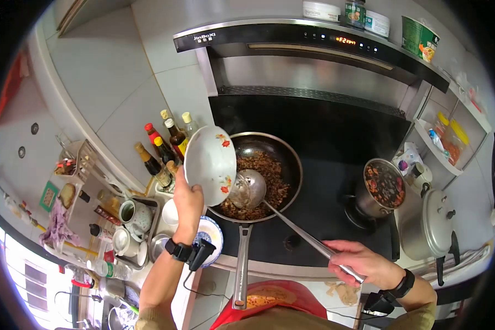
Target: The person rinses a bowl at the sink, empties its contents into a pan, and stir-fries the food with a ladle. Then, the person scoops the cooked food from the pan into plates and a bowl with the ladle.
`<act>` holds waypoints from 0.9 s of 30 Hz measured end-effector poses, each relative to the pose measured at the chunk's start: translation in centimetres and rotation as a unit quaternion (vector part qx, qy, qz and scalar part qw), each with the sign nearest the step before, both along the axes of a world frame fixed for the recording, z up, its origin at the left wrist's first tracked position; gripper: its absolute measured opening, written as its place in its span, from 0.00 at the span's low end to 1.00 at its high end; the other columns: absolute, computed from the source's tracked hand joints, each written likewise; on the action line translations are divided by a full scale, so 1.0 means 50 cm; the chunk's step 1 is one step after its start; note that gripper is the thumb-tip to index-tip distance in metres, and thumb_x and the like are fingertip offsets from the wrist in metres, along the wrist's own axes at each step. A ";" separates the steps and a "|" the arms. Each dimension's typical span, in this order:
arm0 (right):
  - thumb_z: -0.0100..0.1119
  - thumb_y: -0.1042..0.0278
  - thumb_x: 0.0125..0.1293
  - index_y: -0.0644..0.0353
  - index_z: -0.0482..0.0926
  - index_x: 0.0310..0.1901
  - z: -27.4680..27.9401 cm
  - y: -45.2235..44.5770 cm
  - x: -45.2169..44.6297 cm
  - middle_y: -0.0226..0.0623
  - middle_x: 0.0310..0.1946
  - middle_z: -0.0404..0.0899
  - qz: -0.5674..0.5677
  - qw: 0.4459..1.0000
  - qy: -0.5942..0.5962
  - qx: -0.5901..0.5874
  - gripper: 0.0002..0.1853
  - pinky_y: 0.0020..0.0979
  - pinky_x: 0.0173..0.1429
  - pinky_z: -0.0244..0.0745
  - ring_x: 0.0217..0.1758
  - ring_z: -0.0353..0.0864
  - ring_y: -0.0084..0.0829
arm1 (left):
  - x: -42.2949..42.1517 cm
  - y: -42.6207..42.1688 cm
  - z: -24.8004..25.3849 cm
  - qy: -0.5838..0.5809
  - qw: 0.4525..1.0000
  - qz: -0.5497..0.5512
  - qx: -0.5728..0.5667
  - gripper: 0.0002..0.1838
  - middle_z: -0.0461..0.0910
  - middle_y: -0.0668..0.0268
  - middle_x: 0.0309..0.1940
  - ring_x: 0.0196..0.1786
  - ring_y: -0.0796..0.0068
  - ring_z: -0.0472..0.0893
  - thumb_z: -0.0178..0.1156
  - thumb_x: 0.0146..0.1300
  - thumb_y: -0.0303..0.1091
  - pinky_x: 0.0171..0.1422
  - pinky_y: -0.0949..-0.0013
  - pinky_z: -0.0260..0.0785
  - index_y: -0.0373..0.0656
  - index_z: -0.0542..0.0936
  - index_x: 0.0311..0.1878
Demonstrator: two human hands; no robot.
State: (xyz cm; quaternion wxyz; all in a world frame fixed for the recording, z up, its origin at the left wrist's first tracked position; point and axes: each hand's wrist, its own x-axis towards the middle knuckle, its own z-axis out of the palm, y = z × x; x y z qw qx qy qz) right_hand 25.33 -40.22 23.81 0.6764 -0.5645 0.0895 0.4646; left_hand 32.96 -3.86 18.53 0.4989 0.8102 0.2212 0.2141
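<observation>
Left hand (188, 202) grips edge of floral white bowl (208, 165), tilted over left side of frying pan (291, 159). Right hand (363, 262): fingers closed round handle of metal ladle (252, 188); its head over browned crumbly food (276, 193), contact unclear. Saucepan (366, 204) stands right.

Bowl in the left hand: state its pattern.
The bowl is white with red-orange flowers, shown in the head view.

Red Flowers (223, 140) Blaze on the White Bowl (209, 165)!

And look at that silver ladle (302, 232), gleaming against speckled brown food (270, 184) in a dark pan (292, 159) with a pale metallic rim! Blue patterning rings the white plate (217, 235)! Jet-black cooktop (324, 192) here, dark, red-flecked broth (385, 187) in a silver pot (373, 207) there, and a bright red apron (300, 300) flashes orange-yellow!
</observation>
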 end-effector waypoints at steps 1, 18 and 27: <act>0.50 0.72 0.65 0.61 0.56 0.67 -0.002 0.000 0.002 0.33 0.25 0.72 0.009 1.000 -0.010 -0.006 0.29 0.23 0.14 0.58 0.14 0.66 0.20 | 0.019 0.012 -0.023 -0.079 0.984 0.000 0.161 0.30 0.73 0.46 0.48 0.45 0.56 0.80 0.47 0.51 0.19 0.39 0.62 0.75 0.37 0.62 0.62; 0.52 0.70 0.61 0.62 0.52 0.68 -0.024 -0.020 0.072 0.40 0.25 0.75 0.121 0.948 -0.245 -0.163 0.34 0.27 0.20 0.69 0.14 0.71 0.21 | -0.087 0.041 -0.042 -0.234 0.965 0.103 -0.059 0.25 0.77 0.60 0.40 0.38 0.73 0.77 0.45 0.52 0.18 0.42 0.71 0.71 0.36 0.70 0.56; 0.52 0.75 0.56 0.60 0.57 0.66 -0.147 0.042 0.149 0.55 0.35 0.76 0.229 0.606 -0.689 -0.324 0.33 0.46 0.39 0.74 0.34 0.77 0.53 | -0.451 0.015 -0.119 -0.212 0.871 0.305 -0.322 0.11 0.70 0.66 0.31 0.34 0.71 0.76 0.49 0.50 0.25 0.35 0.66 0.75 0.38 0.70 0.39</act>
